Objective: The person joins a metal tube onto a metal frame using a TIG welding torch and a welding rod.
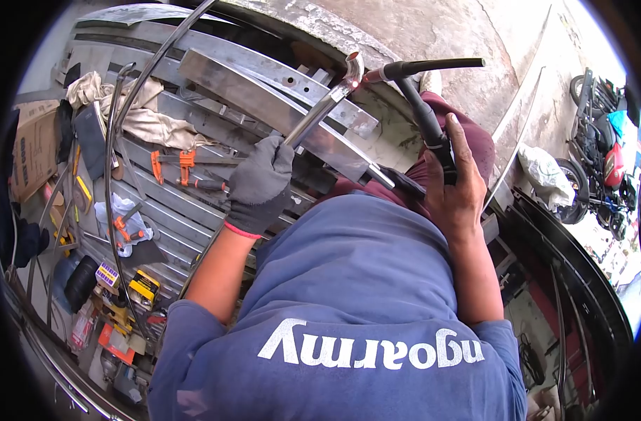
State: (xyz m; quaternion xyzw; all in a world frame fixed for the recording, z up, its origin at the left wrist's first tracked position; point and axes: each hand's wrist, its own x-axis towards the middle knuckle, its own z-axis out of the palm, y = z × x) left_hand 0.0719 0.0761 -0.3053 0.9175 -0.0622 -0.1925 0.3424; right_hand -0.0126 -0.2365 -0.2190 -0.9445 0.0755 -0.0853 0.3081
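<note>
My left hand (263,179), in a dark grey glove with a red cuff edge, is closed around a shiny metal tube (313,123). At its far end the tube has a short bent piece (355,68), and a bright, reddish spot shows near where the two join. In my bare right hand (455,181) is a black TIG welding torch (425,116), with fingers along its handle. The torch's nozzle points left, right at the bend of the tube. A flat metal bar (278,116) lies under the tube.
A slatted metal bench (176,242) holds orange clamps (186,167), a beige cloth (148,116), and small boxes (144,288). Long curved tubes (110,175) cross at the left. Motorcycles (604,151) and a white bag (547,175) stand on the right.
</note>
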